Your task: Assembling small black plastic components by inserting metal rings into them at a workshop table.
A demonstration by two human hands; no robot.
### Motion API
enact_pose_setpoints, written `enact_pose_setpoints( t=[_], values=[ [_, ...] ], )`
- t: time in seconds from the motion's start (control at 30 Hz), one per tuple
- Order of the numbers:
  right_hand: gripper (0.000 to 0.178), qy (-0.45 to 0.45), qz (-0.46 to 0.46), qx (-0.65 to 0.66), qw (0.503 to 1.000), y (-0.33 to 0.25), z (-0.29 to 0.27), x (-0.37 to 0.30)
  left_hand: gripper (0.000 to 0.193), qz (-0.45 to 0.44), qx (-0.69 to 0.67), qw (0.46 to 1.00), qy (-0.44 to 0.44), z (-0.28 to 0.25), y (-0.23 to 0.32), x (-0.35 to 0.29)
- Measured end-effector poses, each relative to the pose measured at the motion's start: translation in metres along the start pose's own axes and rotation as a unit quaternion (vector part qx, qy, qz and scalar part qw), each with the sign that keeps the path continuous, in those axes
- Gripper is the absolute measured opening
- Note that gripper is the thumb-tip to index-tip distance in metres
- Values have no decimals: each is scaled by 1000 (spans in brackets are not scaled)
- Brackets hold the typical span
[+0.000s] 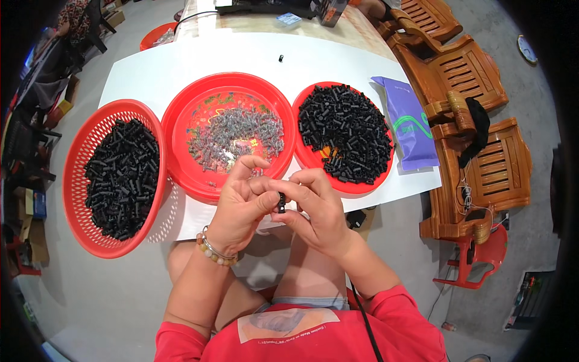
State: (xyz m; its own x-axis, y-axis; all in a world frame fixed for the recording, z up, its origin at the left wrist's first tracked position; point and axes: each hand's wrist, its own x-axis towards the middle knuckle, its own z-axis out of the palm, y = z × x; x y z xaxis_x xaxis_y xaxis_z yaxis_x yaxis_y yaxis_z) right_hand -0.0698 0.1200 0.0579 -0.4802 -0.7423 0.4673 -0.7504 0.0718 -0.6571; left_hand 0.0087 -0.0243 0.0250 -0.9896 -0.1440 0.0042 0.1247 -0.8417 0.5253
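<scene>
Between the fingertips of my right hand [313, 208] is a small black plastic part [281, 203], held upright. My left hand [244, 205], with a beaded bracelet at the wrist, pinches against the same part from the other side. Both hands are just in front of a red tray [181, 114] that holds a heap of small clear pieces [241, 136]. To its right a red plate [307, 163] is piled with black plastic parts [344, 130]. On the left, a red mesh basket [75, 181] holds more black tubular parts [123, 178].
A purple packet [407, 123] lies at the white table's [145, 66] right side. One black part [281, 58] sits alone toward the back. Wooden chairs [464, 72] and a red plastic stool [482, 259] stand to the right; boxes [36, 229] are on the left.
</scene>
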Motion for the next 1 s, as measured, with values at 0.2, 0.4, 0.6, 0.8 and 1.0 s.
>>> enact_pose_setpoints(
  t=[0.2, 0.4, 0.6, 0.8, 1.0],
  values=[
    [41, 10, -43, -20, 999, -5, -1, 2, 52, -6, 23, 1000, -2, 1, -3, -1],
    [38, 11, -21, -1, 1000, -7, -1, -1, 54, 6, 28, 999, -39, 0, -5, 0],
    [36, 23, -44, -30, 998, -5, -3, -3, 49, -9, 5, 998, -65, -2, -11, -1],
    [42, 35, -44, 21, 998, 3, -6, -6, 45, -29, 6, 998, -63, 3, -8, 0],
    [43, 31, 44, 29, 998, 9, -31, -9, 27, 57, 116, 991, 20, 2, 9, -7]
  ],
)
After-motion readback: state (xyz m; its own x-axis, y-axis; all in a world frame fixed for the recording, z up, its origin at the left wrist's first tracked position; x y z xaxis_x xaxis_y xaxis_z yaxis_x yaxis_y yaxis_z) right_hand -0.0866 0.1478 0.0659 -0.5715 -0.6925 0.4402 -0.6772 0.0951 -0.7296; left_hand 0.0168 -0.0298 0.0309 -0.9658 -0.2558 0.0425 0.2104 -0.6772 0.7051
